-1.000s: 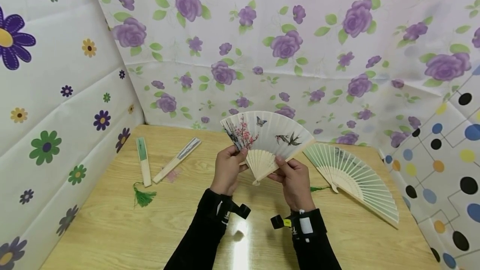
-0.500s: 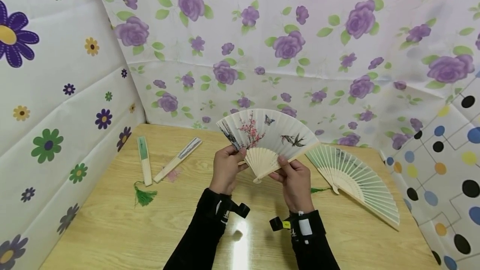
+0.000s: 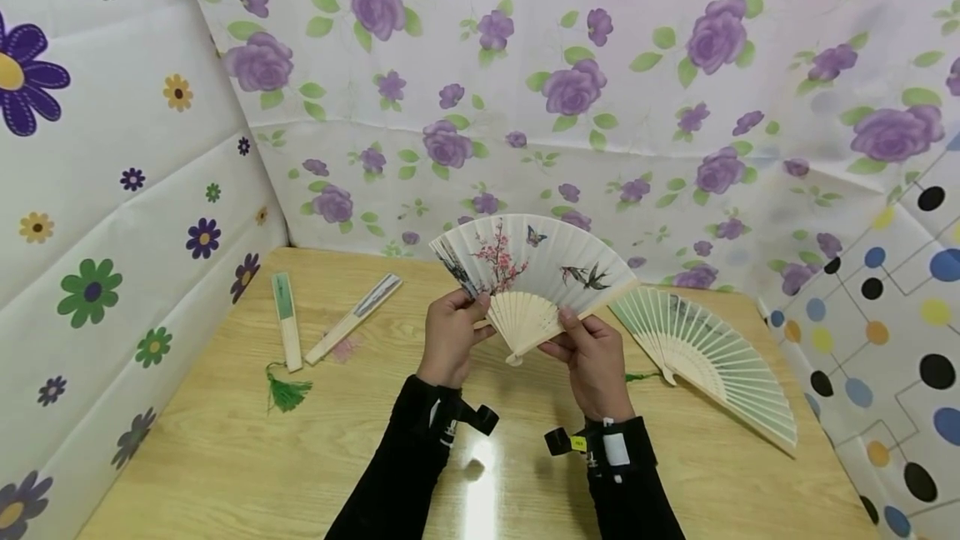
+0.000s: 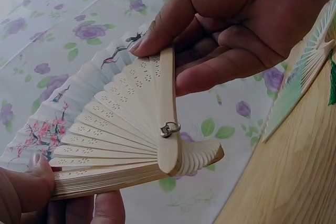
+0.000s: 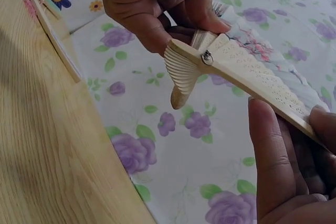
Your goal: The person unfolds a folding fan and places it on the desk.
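Note:
A white folding fan with pink blossoms, a butterfly and a swallow is spread partway, held above the table between both hands. My left hand pinches its left edge, where several ribs are still stacked together. On the other side my right hand pinches the outer guard stick, thumb in front and fingers behind. A small metal ring sits at the pivot in the left wrist view. Just right of my right hand, a green folding fan lies spread on the table.
At the table's left lie a folded green fan with a green tassel and another folded fan with a grey print. Flowered cloth walls in the wooden table at the back and sides.
The white fan has opened somewhat wider to the left, showing more of the blossom branch, and has risen slightly. Both hands keep their hold on it.

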A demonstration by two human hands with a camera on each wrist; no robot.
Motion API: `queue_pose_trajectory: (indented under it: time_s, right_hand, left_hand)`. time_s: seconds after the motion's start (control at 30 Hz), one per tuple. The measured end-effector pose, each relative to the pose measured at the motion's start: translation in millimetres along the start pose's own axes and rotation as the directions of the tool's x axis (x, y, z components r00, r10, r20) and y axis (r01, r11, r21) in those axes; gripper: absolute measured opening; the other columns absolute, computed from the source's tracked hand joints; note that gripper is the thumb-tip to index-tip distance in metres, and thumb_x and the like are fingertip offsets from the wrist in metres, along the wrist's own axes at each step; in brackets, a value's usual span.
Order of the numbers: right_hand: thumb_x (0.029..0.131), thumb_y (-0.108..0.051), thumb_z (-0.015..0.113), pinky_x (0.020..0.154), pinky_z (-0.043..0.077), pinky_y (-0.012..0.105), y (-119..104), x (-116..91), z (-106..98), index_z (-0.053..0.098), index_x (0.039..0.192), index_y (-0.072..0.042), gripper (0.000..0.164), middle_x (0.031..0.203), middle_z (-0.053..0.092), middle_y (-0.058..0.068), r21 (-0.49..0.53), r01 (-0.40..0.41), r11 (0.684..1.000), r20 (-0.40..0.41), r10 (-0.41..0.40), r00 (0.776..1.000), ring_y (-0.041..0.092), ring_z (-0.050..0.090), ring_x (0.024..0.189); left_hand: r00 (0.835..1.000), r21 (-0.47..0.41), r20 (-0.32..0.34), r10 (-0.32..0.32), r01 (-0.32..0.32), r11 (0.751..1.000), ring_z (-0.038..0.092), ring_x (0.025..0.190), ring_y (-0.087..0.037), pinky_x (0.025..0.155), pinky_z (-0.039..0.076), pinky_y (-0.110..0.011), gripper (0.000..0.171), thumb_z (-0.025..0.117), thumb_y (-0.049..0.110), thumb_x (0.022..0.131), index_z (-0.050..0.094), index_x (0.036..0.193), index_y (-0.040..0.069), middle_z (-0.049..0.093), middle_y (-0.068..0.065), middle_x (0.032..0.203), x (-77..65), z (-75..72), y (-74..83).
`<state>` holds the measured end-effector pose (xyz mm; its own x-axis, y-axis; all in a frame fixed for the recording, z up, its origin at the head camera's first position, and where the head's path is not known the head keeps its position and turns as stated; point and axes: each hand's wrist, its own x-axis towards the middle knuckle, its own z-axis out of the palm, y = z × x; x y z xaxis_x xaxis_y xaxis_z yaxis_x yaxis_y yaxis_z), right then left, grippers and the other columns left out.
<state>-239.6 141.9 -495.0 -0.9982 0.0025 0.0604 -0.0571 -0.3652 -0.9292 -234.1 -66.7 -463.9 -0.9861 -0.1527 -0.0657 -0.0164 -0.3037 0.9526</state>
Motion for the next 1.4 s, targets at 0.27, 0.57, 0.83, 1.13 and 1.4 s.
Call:
queue_pose_trajectory:
  time_s: [0.27,0.57,0.83,1.13,1.4]
  right_hand:
    - [0.118,-0.022,0.067,0.082,0.074,0.029,2.9,-0.9,4.6,0.082,0.114,-0.004,0.024,0.101,0.085,0.006,0.088,0.037,0.995,-0.050,-0.032,0.998,0.014,0.086,0.084]
    - [0.117,-0.021,0.068,0.085,0.074,0.030,1.5,-1.0,4.4,0.082,0.119,-0.005,0.021,0.103,0.084,0.005,0.078,0.034,0.996,-0.034,-0.032,0.999,0.014,0.086,0.085]
    - [0.119,-0.023,0.065,0.086,0.074,0.029,-1.9,-0.1,-2.4,0.080,0.124,-0.011,0.020,0.104,0.083,0.001,0.019,-0.012,1.000,0.028,0.012,1.000,0.012,0.085,0.088]
    - [0.118,-0.020,0.066,0.084,0.074,0.029,-0.2,-0.2,2.6,0.079,0.106,-0.006,0.023,0.100,0.082,0.005,0.118,0.017,0.993,-0.045,-0.012,0.999,0.014,0.085,0.083]
    - [0.118,-0.019,0.066,0.089,0.073,0.031,0.7,-1.7,6.3,0.081,0.110,-0.005,0.023,0.107,0.083,0.006,0.165,0.031,0.986,-0.046,-0.024,0.999,0.015,0.086,0.088]
  left_hand:
    - [1.000,-0.028,-0.020,0.011,-0.011,1.000,0.072,0.100,-0.014,0.082,0.072,-0.028,0.025,0.065,0.010,0.117,0.076,0.131,-0.008,0.069,-0.005,0.107,2.2,-1.5,0.3]
    - [0.999,-0.045,-0.046,0.009,-0.011,0.999,0.074,0.102,-0.015,0.083,0.073,-0.030,0.026,0.066,0.009,0.117,0.077,0.134,-0.007,0.070,-0.007,0.111,4.6,-1.7,0.3]
    - [0.999,-0.043,-0.043,0.007,-0.009,0.999,0.074,0.104,-0.016,0.087,0.074,-0.032,0.024,0.066,0.007,0.116,0.077,0.131,-0.009,0.070,-0.007,0.112,2.8,-0.7,-0.3]
    - [0.998,-0.052,-0.056,-0.006,0.004,0.999,0.072,0.103,-0.014,0.085,0.073,-0.029,0.023,0.067,0.009,0.116,0.078,0.130,-0.005,0.067,-0.004,0.107,4.2,-1.3,0.7]
    - [0.998,-0.075,-0.063,0.008,-0.013,0.997,0.074,0.107,-0.016,0.087,0.073,-0.029,0.023,0.067,0.007,0.116,0.077,0.130,-0.008,0.070,-0.007,0.115,5.2,-4.7,1.5]
